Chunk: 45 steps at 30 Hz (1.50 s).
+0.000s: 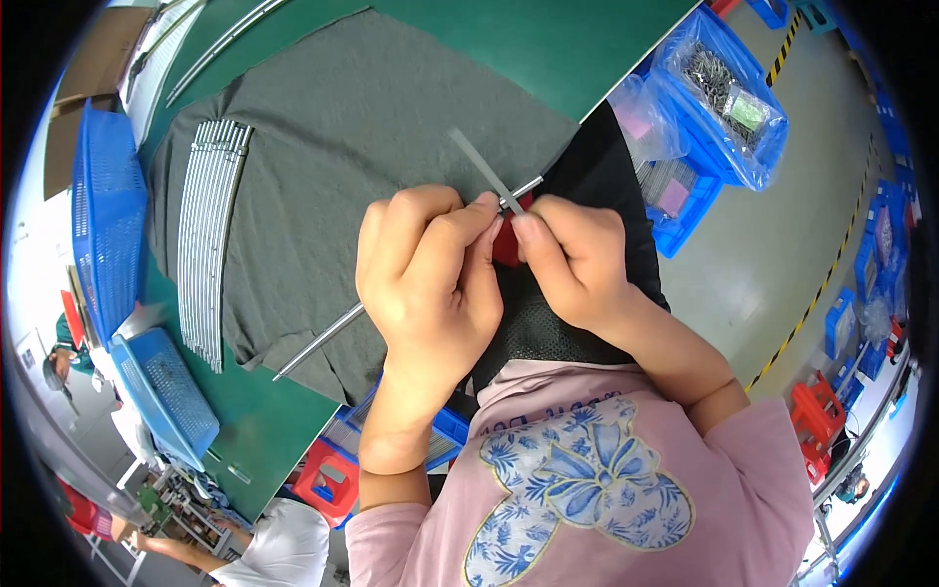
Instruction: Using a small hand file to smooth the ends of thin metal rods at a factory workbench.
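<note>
Both my hands meet above the near edge of a grey cloth. My left hand (421, 264) is closed round a thin silver metal rod (320, 340), which slants from the lower left up to the right, its far tip showing beyond the fingers. Between the thumb and fingers of my right hand (585, 256) is the lower end of a narrow flat grey strip (477, 158). This strip crosses the rod near its tip; whether the two touch is unclear. A small red patch (507, 245) shows below the fingertips, its kind unclear.
A row of similar rods (207, 254) lies on the grey cloth (323, 166) over a green table (548, 44). Blue baskets (110, 215) line the left edge. Blue bins (748, 147) with metal parts stand at right. Another person's white sleeve (293, 543) shows lower left.
</note>
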Each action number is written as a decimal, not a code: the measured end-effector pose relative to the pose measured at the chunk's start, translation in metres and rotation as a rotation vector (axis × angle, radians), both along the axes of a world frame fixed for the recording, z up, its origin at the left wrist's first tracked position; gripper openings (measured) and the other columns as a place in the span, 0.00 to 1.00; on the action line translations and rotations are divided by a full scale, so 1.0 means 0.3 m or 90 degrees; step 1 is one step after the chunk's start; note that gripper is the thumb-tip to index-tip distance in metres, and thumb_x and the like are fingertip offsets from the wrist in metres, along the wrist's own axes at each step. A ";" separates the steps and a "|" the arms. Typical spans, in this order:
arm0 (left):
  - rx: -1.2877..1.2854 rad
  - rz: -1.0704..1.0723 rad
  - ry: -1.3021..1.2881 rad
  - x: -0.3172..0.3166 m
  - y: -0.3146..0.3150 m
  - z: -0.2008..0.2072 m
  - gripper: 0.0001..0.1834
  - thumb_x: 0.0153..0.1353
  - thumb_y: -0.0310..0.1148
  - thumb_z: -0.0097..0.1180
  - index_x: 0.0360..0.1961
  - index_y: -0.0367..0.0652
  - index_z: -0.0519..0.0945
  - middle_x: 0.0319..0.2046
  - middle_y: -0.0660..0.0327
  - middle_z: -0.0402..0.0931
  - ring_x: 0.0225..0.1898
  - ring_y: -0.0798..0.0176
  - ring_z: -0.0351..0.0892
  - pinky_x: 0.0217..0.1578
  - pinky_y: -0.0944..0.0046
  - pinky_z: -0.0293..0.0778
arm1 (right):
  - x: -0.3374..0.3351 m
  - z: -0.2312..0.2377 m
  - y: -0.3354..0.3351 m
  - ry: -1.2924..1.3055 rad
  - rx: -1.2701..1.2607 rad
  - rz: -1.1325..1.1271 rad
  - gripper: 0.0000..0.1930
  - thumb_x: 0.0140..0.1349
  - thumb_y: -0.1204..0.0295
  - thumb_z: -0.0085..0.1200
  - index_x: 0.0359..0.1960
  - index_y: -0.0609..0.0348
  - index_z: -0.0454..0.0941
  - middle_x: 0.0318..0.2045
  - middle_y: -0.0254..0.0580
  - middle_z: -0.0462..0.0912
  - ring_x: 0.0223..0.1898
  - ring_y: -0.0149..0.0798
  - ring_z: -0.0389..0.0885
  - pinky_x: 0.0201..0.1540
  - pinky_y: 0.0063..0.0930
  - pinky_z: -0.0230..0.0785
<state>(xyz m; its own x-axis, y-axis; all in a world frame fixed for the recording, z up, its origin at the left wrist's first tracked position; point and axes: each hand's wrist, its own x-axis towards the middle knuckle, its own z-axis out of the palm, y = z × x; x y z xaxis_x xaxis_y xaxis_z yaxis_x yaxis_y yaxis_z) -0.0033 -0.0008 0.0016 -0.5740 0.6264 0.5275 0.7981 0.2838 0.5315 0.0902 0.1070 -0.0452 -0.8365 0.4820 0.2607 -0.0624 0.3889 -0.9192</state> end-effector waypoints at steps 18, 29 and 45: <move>0.025 0.015 -0.008 0.008 0.002 0.003 0.09 0.40 0.17 0.64 0.23 0.39 0.78 0.25 0.61 0.72 0.24 0.60 0.67 0.24 0.63 0.64 | -0.019 -0.009 0.043 0.014 0.115 0.078 0.09 0.59 0.68 0.52 0.22 0.57 0.72 0.15 0.43 0.72 0.18 0.48 0.75 0.21 0.37 0.65; 0.013 0.006 -0.017 0.006 0.002 -0.002 0.09 0.41 0.17 0.64 0.24 0.39 0.78 0.25 0.61 0.71 0.23 0.60 0.67 0.23 0.64 0.62 | 0.053 -0.097 0.044 -0.050 0.135 0.102 0.09 0.59 0.67 0.53 0.23 0.56 0.72 0.14 0.40 0.72 0.17 0.48 0.74 0.22 0.38 0.65; 0.008 0.026 -0.032 0.009 0.002 0.004 0.09 0.41 0.17 0.65 0.23 0.39 0.77 0.24 0.61 0.71 0.23 0.59 0.67 0.24 0.64 0.63 | 0.029 -0.072 0.042 -0.006 0.153 0.086 0.07 0.58 0.67 0.53 0.25 0.56 0.74 0.15 0.41 0.74 0.17 0.46 0.75 0.19 0.36 0.65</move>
